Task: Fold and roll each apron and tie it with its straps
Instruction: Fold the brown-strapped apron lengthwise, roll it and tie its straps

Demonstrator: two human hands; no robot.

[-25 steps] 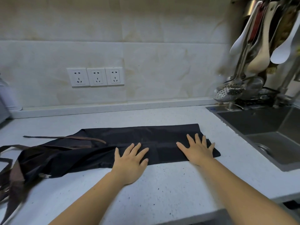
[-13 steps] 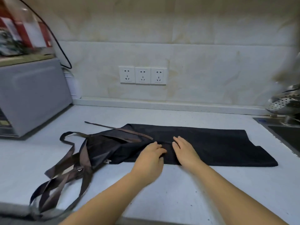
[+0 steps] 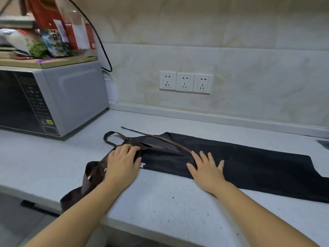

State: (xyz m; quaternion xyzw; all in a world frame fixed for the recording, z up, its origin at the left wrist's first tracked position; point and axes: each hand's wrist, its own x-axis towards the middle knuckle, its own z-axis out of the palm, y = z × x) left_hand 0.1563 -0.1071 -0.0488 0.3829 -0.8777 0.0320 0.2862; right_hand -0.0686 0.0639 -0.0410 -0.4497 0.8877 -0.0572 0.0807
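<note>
A black apron [image 3: 252, 163] lies folded into a long strip across the white countertop [image 3: 170, 207]. Its brown straps [image 3: 156, 139] trail over the left end, and a bunch of them hangs off the counter's front edge. My left hand [image 3: 122, 163] lies on the bunched left end with its fingers curled over the cloth. Further right, my right hand [image 3: 206, 168] presses flat on the strip, fingers spread.
A grey microwave [image 3: 53, 97] stands at the back left with packets and boxes piled on a board on top. Three wall sockets [image 3: 186, 82] sit in the tiled backsplash. A black cable loops down behind the microwave. The sink corner [image 3: 324, 143] shows at far right.
Both hands have slid left along the apron, from its right end to its strap end. The left hand's fingers have curled over the bunched cloth. The view has turned left.
</note>
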